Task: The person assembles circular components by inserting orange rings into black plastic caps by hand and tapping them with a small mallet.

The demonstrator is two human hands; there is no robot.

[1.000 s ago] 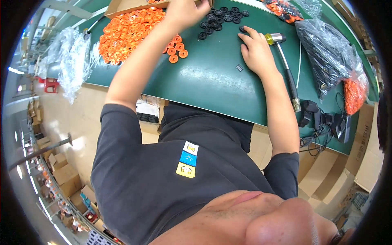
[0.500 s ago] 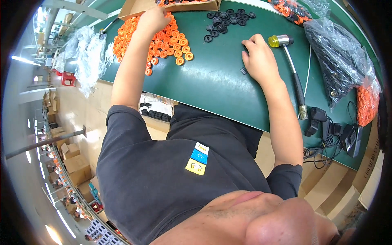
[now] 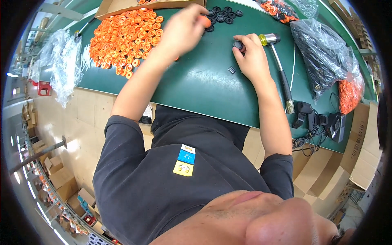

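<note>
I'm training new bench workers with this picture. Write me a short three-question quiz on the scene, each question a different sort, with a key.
1. Short answer: What colour is the round piece held in the left hand?
2. True or false: The hammer lies to the right of the right hand.
3. Multiple choice: Where does the large pile of orange discs lie?
A) To the left of the black discs
B) To the right of the hammer
C) On the floor

Key:
1. Orange.
2. True.
3. A
</note>
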